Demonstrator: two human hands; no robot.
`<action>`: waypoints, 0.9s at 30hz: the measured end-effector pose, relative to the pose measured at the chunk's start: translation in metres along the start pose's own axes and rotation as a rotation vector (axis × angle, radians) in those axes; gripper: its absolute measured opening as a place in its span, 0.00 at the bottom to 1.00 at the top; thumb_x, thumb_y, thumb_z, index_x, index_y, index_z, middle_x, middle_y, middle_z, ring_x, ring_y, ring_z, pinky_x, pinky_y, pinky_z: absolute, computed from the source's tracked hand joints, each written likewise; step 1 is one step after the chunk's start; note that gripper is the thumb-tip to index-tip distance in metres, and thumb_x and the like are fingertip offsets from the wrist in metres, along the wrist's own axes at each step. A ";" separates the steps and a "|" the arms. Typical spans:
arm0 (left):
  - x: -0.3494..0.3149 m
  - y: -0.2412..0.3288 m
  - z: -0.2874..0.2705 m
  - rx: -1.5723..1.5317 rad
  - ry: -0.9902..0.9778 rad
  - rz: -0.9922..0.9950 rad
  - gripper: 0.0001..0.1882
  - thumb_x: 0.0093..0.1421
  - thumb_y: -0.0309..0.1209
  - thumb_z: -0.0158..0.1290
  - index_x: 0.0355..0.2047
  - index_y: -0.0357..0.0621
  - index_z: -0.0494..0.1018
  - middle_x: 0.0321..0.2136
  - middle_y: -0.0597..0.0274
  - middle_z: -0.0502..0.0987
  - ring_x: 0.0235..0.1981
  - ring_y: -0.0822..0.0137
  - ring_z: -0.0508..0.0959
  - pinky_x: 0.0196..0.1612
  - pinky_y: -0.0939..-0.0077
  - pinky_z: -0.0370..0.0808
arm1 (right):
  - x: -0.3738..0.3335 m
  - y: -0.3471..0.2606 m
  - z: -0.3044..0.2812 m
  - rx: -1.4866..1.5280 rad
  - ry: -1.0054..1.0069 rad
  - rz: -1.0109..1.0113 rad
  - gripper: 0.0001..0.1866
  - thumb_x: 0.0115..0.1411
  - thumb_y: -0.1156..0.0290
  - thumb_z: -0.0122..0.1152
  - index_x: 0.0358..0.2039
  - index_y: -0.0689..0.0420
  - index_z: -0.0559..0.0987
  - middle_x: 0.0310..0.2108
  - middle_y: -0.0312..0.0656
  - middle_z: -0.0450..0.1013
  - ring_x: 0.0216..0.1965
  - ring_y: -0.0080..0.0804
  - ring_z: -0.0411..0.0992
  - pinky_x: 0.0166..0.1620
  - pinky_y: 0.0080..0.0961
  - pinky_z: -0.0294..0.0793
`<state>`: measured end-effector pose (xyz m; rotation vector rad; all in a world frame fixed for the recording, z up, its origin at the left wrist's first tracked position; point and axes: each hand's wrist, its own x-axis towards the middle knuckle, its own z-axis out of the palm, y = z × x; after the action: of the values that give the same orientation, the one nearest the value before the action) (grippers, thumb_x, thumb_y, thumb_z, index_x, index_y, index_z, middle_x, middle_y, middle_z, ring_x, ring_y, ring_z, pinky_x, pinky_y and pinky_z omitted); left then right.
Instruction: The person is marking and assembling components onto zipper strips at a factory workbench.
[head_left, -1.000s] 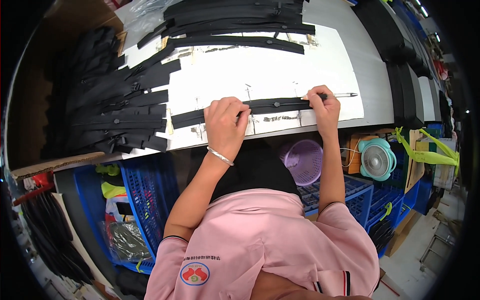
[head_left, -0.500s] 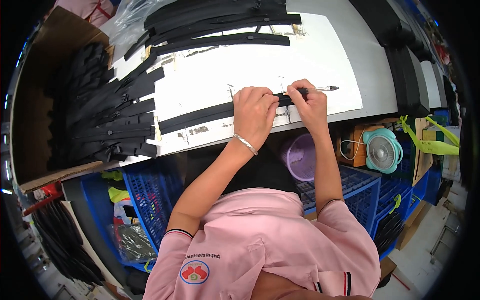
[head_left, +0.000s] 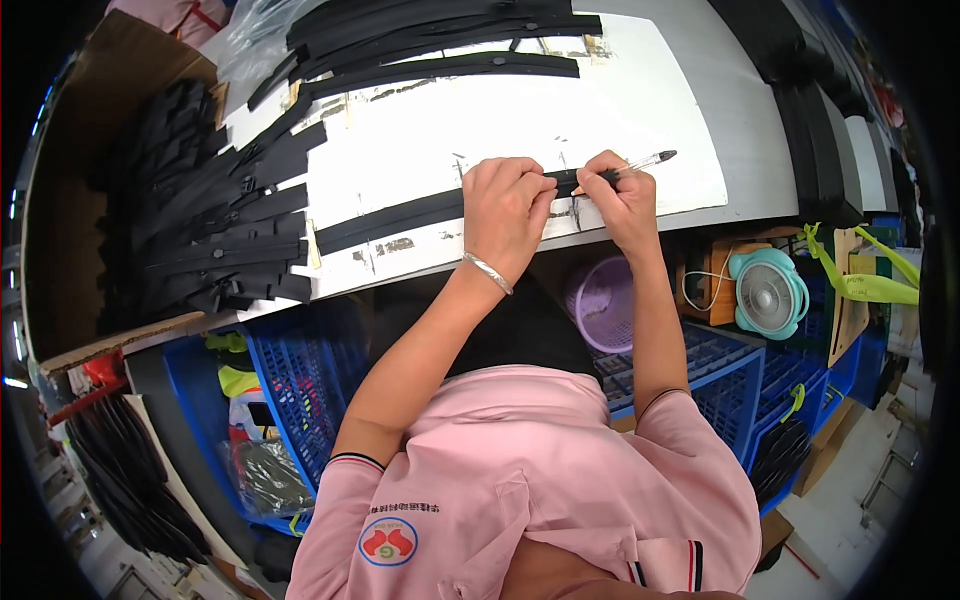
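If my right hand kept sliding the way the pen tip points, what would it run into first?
The right hand holds a pen pointing right and slightly away. Ahead lies only bare white sheet, then grey table. The first obstacle is probably the black strips stacked at the table's right edge, though depth is unclear.

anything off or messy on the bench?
Nothing damaged. The white sheet carries dark smudges near the black strip under the left hand; the right hand holds a pen.
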<state>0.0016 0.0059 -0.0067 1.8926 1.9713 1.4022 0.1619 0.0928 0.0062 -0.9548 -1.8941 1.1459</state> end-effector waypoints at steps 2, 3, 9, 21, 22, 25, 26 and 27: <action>0.000 0.000 0.000 0.001 0.011 -0.002 0.05 0.53 0.27 0.65 0.32 0.47 0.83 0.37 0.69 0.80 0.43 0.62 0.75 0.50 0.66 0.65 | 0.000 0.001 0.001 -0.054 -0.011 -0.005 0.06 0.61 0.77 0.59 0.27 0.65 0.78 0.23 0.35 0.74 0.27 0.18 0.71 0.32 0.18 0.69; -0.001 0.000 -0.001 -0.002 0.007 0.005 0.05 0.53 0.27 0.65 0.32 0.47 0.82 0.37 0.69 0.80 0.43 0.62 0.75 0.50 0.65 0.65 | -0.001 0.001 0.001 -0.107 -0.016 -0.007 0.06 0.61 0.77 0.59 0.27 0.65 0.78 0.23 0.36 0.74 0.27 0.18 0.71 0.33 0.18 0.70; -0.005 -0.002 0.001 -0.006 0.011 0.031 0.05 0.53 0.27 0.64 0.31 0.47 0.81 0.37 0.68 0.79 0.44 0.61 0.74 0.49 0.65 0.65 | -0.007 -0.024 -0.006 -0.035 0.016 -0.317 0.03 0.57 0.82 0.62 0.32 0.63 0.82 0.30 0.40 0.78 0.26 0.24 0.72 0.28 0.22 0.69; -0.006 -0.014 0.003 0.057 0.072 0.090 0.02 0.54 0.29 0.63 0.28 0.48 0.81 0.35 0.68 0.80 0.41 0.59 0.75 0.48 0.63 0.66 | -0.084 -0.261 -0.013 -0.331 -0.190 -0.427 0.14 0.48 0.64 0.71 0.30 0.60 0.79 0.30 0.50 0.76 0.28 0.43 0.74 0.31 0.37 0.72; 0.000 -0.008 0.010 0.024 0.080 0.107 0.02 0.54 0.29 0.63 0.28 0.48 0.82 0.35 0.68 0.80 0.42 0.59 0.75 0.48 0.63 0.66 | -0.093 -0.254 -0.038 -0.342 -0.189 -0.414 0.14 0.48 0.64 0.71 0.30 0.59 0.79 0.30 0.50 0.76 0.28 0.43 0.74 0.31 0.37 0.72; -0.005 -0.013 0.004 0.050 0.071 0.102 0.02 0.53 0.29 0.63 0.28 0.48 0.82 0.34 0.69 0.80 0.42 0.60 0.75 0.48 0.62 0.66 | -0.114 -0.241 -0.062 -0.245 -0.259 -0.454 0.14 0.49 0.63 0.71 0.30 0.59 0.79 0.29 0.49 0.76 0.28 0.43 0.74 0.31 0.36 0.72; -0.006 -0.014 0.005 0.056 0.094 0.112 0.02 0.53 0.29 0.63 0.28 0.49 0.82 0.33 0.68 0.80 0.42 0.59 0.75 0.48 0.62 0.67 | -0.101 -0.237 -0.046 -0.218 -0.278 -0.455 0.14 0.49 0.63 0.71 0.30 0.59 0.79 0.29 0.49 0.76 0.28 0.42 0.74 0.31 0.36 0.72; -0.010 -0.020 -0.004 0.042 0.126 0.075 0.02 0.53 0.29 0.63 0.28 0.49 0.82 0.33 0.68 0.80 0.42 0.59 0.75 0.48 0.62 0.67 | -0.176 -0.222 -0.184 -0.232 -0.336 -0.464 0.14 0.49 0.63 0.71 0.30 0.59 0.79 0.29 0.49 0.76 0.28 0.42 0.74 0.31 0.36 0.72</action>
<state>-0.0136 -0.0009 -0.0219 1.9605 2.0200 1.5477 0.3514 -0.0606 0.2393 -0.4085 -2.3973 0.8543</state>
